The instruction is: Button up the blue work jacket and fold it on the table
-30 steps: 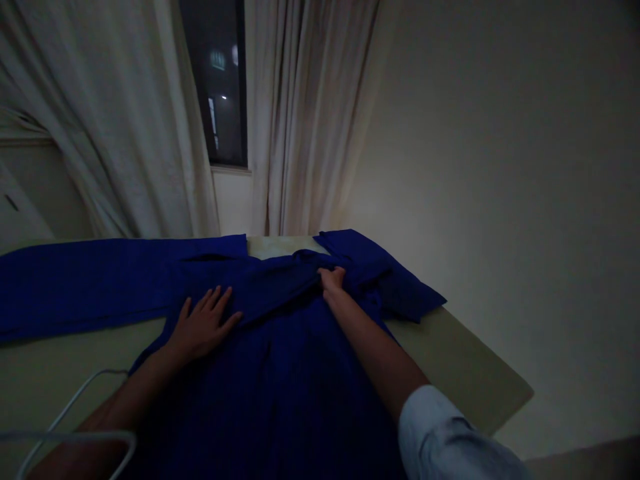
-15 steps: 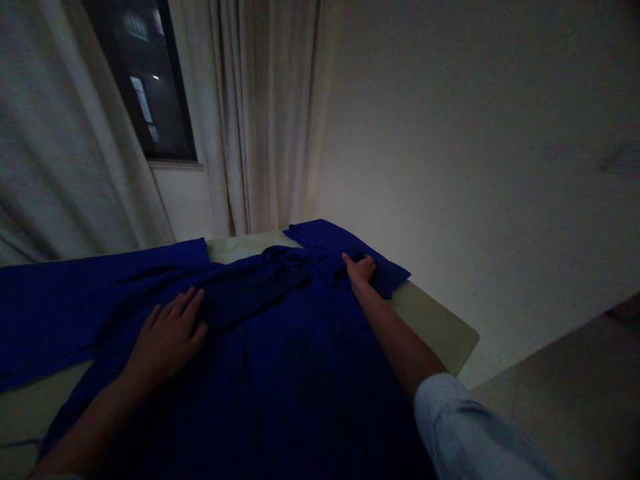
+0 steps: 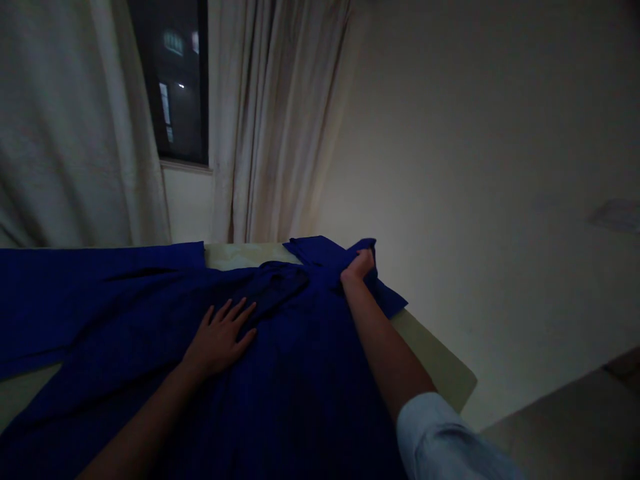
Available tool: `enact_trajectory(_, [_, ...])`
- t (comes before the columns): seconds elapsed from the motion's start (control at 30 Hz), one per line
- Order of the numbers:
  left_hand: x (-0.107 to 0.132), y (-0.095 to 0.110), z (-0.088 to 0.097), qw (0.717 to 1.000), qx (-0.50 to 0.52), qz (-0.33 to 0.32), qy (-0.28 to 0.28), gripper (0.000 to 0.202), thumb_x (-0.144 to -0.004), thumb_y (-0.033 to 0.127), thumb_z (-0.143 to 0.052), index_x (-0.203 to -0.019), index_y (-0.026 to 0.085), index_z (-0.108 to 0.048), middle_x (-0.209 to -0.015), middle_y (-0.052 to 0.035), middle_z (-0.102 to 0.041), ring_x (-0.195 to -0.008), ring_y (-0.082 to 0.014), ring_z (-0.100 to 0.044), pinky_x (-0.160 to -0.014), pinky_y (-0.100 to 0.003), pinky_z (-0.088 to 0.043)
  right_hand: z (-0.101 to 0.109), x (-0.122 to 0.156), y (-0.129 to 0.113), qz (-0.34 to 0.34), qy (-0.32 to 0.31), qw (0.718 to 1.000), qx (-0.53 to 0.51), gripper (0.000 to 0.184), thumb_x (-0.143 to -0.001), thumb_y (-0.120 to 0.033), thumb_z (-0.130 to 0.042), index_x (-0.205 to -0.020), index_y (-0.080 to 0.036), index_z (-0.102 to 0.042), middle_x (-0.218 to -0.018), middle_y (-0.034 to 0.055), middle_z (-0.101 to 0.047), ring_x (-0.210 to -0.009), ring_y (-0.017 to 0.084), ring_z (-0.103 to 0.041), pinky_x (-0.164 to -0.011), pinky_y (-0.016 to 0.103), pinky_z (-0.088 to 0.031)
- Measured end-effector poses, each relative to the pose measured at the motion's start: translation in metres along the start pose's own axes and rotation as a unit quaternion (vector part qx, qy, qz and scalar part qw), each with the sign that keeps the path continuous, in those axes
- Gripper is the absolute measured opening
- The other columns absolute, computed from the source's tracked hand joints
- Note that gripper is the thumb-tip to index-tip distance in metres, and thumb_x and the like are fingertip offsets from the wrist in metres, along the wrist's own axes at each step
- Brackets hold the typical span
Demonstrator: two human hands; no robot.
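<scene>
A dark blue garment (image 3: 310, 373) with wide sleeves is spread over a pale green-beige tabletop (image 3: 437, 353). One sleeve (image 3: 150, 260) stretches out to the left; another blue flap, apparently the other sleeve (image 3: 320, 247), lies at the far right. My left hand (image 3: 220, 340) rests flat on the cloth near the middle, fingers spread. My right hand (image 3: 359, 265) is closed around a bunch of the garment by the right flap, and a fold of cloth stands up above the fist. The fingertips of the right hand are partly hidden.
Behind the table hang long pale curtains (image 3: 280, 133) with a dark window (image 3: 175, 87) between them. A plain wall (image 3: 475, 167) runs along the right side, close to the table's rounded corner. The floor (image 3: 565, 420) shows at the lower right.
My left hand has slid to the right over the cloth, its fingers spreading. My right hand has closed on the garment and raised a fold of it. The view has shifted slightly.
</scene>
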State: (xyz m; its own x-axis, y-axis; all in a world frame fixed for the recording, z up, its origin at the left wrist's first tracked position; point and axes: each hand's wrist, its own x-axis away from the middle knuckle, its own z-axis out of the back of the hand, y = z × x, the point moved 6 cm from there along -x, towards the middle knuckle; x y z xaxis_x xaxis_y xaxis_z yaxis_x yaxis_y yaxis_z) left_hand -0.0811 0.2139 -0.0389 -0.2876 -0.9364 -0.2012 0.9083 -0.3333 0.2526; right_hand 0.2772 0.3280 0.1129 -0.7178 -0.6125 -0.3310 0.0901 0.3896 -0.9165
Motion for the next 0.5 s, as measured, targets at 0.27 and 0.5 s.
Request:
enact_trajectory(0.27, [-0.003, -0.043, 0.024, 0.847, 0.495, 0.134, 0.140, 0.095, -0.097, 0.078, -0.013, -0.164, 0.014, -0.037, -0.162, -0.0209, -0.048, -0.152, -0.0319, -0.045, -0.128, -0.054, -0.032, -0.056, 0.175, 0.044, 0.217, -0.601, 0.709, 0.300, 0.032, -0.084, -0.008, -0.060, -0.103, -0.024, -0.080, -0.097, 0.0002, -0.075, -0.101, 0.022, -0.067, -0.102, 0.035, -0.051])
enact_trajectory(0.5, [0.009, -0.071, 0.046, 0.602, 0.738, 0.244, 0.183, 0.091, -0.093, 0.086, -0.028, -0.163, 0.027, -0.035, -0.152, -0.0184, -0.059, -0.133, -0.0338, -0.065, -0.100, -0.052, -0.062, -0.025, 0.191, 0.072, 0.287, -0.547, 0.691, 0.375, 0.064, -0.090, -0.022, -0.068, -0.153, -0.028, -0.058, -0.115, 0.0079, -0.068, -0.108, 0.028, -0.062, -0.101, 0.040, -0.048])
